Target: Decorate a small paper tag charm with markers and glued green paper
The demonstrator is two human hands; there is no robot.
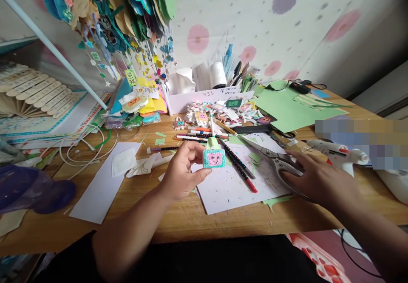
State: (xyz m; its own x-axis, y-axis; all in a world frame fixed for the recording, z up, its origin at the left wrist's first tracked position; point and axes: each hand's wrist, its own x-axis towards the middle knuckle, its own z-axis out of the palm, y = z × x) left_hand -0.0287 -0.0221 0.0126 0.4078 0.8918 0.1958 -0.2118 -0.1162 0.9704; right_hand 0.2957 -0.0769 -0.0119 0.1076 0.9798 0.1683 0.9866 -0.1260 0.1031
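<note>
Just left of centre, my left hand [181,172] pinches a small teal-and-pink smiling-face piece [214,159] mid-frame, near white paper [219,196], while right of centre scissors [276,163] sit gripped by their handles in my right hand [323,181].

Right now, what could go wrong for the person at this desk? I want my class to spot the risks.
The right hand is at the handles of the scissors, whose blades lie over the white sheet; a careless pull might snag the paper.

What looks like a glue gun sits close by, so an outward sweep could bump it.

The left hand holds the small smiling-face piece by its edge, so it might slip.
</note>
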